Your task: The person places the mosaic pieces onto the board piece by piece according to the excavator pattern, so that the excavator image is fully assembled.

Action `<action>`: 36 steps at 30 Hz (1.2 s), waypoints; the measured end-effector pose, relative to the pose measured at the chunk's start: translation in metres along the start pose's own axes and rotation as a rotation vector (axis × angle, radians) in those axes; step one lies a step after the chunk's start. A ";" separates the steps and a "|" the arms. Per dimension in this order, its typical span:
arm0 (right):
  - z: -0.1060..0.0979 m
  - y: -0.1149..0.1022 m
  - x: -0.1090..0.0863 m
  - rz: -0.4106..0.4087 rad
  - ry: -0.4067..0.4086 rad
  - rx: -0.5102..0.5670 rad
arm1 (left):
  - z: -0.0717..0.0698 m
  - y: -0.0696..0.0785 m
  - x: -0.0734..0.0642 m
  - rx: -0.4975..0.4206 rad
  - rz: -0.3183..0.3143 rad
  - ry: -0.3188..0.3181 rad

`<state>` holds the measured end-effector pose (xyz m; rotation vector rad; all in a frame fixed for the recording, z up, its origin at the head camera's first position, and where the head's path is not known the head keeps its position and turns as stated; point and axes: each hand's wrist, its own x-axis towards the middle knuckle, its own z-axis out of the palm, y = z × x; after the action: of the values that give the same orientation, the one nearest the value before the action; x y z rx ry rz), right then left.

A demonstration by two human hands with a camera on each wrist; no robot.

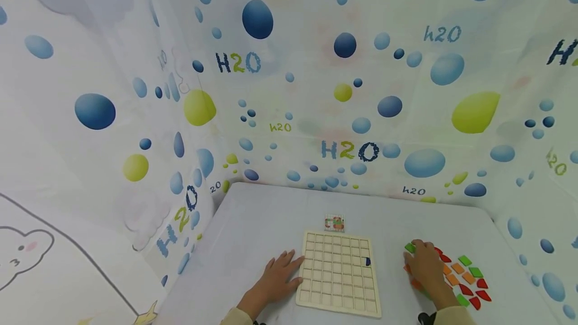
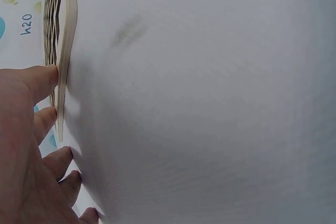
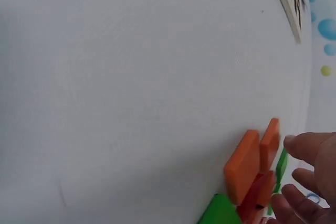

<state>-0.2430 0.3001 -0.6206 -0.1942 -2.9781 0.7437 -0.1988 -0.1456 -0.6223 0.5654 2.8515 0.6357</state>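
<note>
A pale wooden grid board [image 1: 336, 277] lies on the table, with one dark blue piece [image 1: 368, 262] in a cell near its right edge. My left hand [image 1: 276, 279] rests at the board's left side with fingers spread. In the left wrist view, the thumb and a finger touch the board's edge [image 2: 67, 30]. My right hand [image 1: 426, 265] reaches over the loose coloured pieces, its fingertips right at a green piece [image 1: 410, 248]. In the right wrist view, its thumb and fingers stand apart beside orange tiles [image 3: 244, 166], and the hand hides some pieces in the head view.
A small picture card [image 1: 334, 222] lies just beyond the board. Right of my right hand are several red pieces [image 1: 483, 295], green pieces [image 1: 476, 272] and orange tiles [image 1: 458, 268]. A patterned curtain [image 1: 307, 99] closes off the back and sides of the white table [image 1: 266, 214].
</note>
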 end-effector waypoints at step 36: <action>0.027 -0.027 -0.020 -0.110 -0.020 0.019 | -0.004 0.000 -0.003 -0.030 0.031 0.005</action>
<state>-0.2286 0.2607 -0.6325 -0.0216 -2.9701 0.7646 -0.1965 -0.1483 -0.6185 0.6053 2.8379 0.6853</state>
